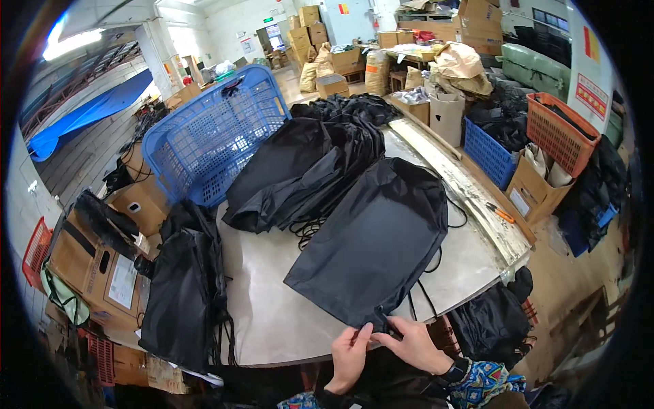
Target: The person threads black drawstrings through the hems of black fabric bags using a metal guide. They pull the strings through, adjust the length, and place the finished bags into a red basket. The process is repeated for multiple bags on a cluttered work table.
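Note:
A black fabric drawstring bag (pixel 375 238) lies flat on the pale table (pixel 255 300), its near corner reaching the front edge. My left hand (pixel 349 354) pinches that corner between thumb and fingers. Right beside it, my right hand (pixel 415 346) is closed on the same corner, fingertips close to the left thumb. Black cords run out from under the bag's right side. Behind it spreads a heap of black bags (pixel 306 163), with a tangle of cord at its near end. Another stack of black bags (pixel 182 293) hangs over the table's left edge, cords dangling.
A large blue plastic basket (pixel 218 129) tilts at the back left. Along the right edge runs a worn wooden board (pixel 456 184) with orange-handled snips (pixel 503 214) on it. Cardboard boxes (pixel 102 279) stand at left. A blue crate (pixel 489 153) and an orange crate (pixel 562 126) stand at right.

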A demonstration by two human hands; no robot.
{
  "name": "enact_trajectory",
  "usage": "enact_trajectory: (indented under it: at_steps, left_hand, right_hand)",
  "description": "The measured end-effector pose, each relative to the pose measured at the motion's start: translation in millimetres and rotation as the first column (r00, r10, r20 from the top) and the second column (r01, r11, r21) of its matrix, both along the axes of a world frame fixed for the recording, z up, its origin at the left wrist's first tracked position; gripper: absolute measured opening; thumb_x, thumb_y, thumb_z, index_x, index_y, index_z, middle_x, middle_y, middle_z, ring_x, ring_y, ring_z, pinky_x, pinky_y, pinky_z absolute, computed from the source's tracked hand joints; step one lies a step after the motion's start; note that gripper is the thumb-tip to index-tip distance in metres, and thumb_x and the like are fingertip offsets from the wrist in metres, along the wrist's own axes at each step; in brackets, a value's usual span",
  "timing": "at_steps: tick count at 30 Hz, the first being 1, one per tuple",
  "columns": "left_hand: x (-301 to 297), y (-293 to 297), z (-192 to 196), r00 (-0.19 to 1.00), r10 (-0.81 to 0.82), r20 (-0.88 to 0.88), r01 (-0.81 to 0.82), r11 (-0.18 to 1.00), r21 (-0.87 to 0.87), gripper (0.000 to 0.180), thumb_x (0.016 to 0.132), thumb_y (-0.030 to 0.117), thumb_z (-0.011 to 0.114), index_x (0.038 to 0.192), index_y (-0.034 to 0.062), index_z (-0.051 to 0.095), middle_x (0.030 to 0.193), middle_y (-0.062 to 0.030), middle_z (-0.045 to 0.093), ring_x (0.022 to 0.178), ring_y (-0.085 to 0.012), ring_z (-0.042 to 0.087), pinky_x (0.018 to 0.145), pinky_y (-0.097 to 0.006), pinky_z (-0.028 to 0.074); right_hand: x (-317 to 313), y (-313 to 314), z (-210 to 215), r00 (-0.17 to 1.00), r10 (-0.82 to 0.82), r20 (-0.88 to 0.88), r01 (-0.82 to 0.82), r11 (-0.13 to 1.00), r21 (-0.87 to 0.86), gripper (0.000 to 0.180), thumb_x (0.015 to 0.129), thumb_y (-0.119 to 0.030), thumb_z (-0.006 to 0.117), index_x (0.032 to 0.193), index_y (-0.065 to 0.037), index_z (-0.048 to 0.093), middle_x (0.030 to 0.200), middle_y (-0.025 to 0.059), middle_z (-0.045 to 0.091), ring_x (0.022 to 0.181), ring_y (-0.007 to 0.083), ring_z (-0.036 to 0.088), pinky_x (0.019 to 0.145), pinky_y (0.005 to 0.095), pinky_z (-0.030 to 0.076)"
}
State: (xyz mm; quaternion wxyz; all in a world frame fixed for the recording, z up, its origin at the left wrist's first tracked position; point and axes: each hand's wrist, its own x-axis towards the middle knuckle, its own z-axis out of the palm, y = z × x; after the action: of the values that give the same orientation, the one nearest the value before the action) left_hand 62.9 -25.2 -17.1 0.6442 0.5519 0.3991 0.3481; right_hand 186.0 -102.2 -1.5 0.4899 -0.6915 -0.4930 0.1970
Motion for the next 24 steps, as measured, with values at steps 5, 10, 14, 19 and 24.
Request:
enact_trajectory:
  at_steps: [5, 10, 14, 19, 24]
  left_hand:
    - [-16, -3, -3, 0.968, 0.1, 0.228, -0.059, 0.982, -0.182, 0.016, 0.089, 0.011, 0.063, 0.095, -0.0032, 0.062, 0.079, -0.0048, 0.064, 0.064, -0.0081, 0.057, 0.056, -0.022, 0.046]
    - [-25, 0, 1, 0.988, -0.117, -0.099, 0.139, 0.957, 0.256, 0.018, 0.09, 0.011, 0.06, 0.09, -0.0063, 0.063, 0.084, -0.0093, 0.068, 0.071, -0.0127, 0.065, 0.06, -0.024, 0.052]
    - [-28, 4, 1, 0.983, -0.178, -0.035, 0.181, 0.971, 0.157, 0.018, 0.091, 0.011, 0.059, 0.09, -0.0058, 0.064, 0.085, -0.0134, 0.068, 0.068, -0.0154, 0.066, 0.059, -0.026, 0.054]
    - [-34, 15, 13, 0.959, -0.282, -0.007, 0.282, 0.96, -0.005, 0.02, 0.091, 0.012, 0.058, 0.095, -0.0066, 0.064, 0.091, -0.014, 0.067, 0.073, -0.0166, 0.065, 0.061, -0.027, 0.055]
    - [-37, 24, 24, 0.888, -0.378, 0.262, 0.456, 0.802, -0.387, 0.023, 0.094, 0.015, 0.054, 0.101, -0.0058, 0.061, 0.095, -0.0133, 0.067, 0.085, -0.0201, 0.066, 0.068, -0.029, 0.056]
  right_hand:
    - [-15, 3, 6, 0.996, 0.081, 0.033, -0.082, 0.996, 0.045, 0.018, 0.08, -0.009, 0.066, 0.096, 0.0, 0.062, 0.08, 0.0165, 0.062, 0.065, 0.0302, 0.062, 0.056, 0.0349, 0.048]
    - [-13, 0, 11, 0.981, 0.074, 0.177, -0.094, 0.99, 0.107, 0.015, 0.08, -0.002, 0.062, 0.095, 0.0, 0.063, 0.076, 0.0158, 0.06, 0.067, 0.0331, 0.061, 0.056, 0.0369, 0.049]
    - [-14, -4, 13, 0.969, 0.049, 0.242, -0.082, 0.988, 0.128, 0.015, 0.079, 0.0, 0.061, 0.095, 0.0, 0.062, 0.079, 0.0149, 0.06, 0.067, 0.0335, 0.061, 0.055, 0.0373, 0.049]
    - [-9, -6, 24, 0.944, 0.149, 0.295, -0.172, 0.984, 0.052, 0.016, 0.078, 0.001, 0.061, 0.094, 0.001, 0.06, 0.081, 0.0142, 0.06, 0.066, 0.0335, 0.061, 0.054, 0.0375, 0.05]
    - [-7, -13, 26, 0.972, 0.086, 0.218, -0.109, 0.99, 0.092, 0.015, 0.08, 0.002, 0.062, 0.095, 0.003, 0.061, 0.076, 0.0149, 0.058, 0.067, 0.0321, 0.06, 0.056, 0.035, 0.047]
